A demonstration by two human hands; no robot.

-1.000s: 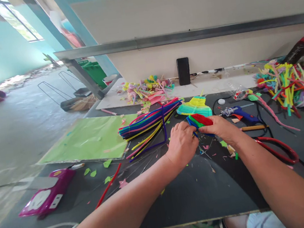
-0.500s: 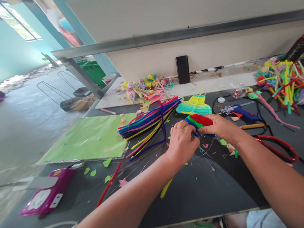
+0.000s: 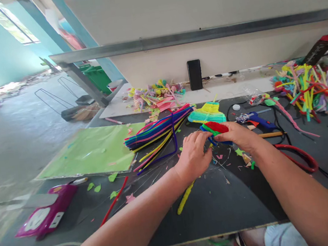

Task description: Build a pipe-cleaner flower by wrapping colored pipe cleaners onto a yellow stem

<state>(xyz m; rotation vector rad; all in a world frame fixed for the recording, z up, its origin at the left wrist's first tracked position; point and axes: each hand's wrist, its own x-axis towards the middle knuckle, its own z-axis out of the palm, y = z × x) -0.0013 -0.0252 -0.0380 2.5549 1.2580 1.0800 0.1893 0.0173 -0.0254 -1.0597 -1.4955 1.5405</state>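
A small red, green and blue pipe-cleaner piece [image 3: 214, 127] is held between my hands above the dark table. My right hand [image 3: 235, 133] grips its right side, thumb in front. My left hand [image 3: 196, 151] is closed at its lower left edge, fingertips pinching a blue pipe-cleaner end there. Just behind lies a yellow and turquoise pipe-cleaner shape [image 3: 206, 114]. To the left is a bundle of colored pipe cleaners [image 3: 156, 132], with a bent purple pipe cleaner [image 3: 174, 133] across it. Below my left hand lies a yellow pipe cleaner [image 3: 186, 197].
A blue glue gun [image 3: 260, 121] and red-handled scissors [image 3: 300, 157] lie at right, near a heap of pipe-cleaner scraps [image 3: 307, 88]. A black phone [image 3: 194, 74] stands at the back. A green sheet [image 3: 89, 151] and purple pouch [image 3: 47, 211] are at left.
The camera view has shifted slightly. My left hand's fingers have opened out a little and moved along the lower edge of the piece; my right hand keeps its hold.
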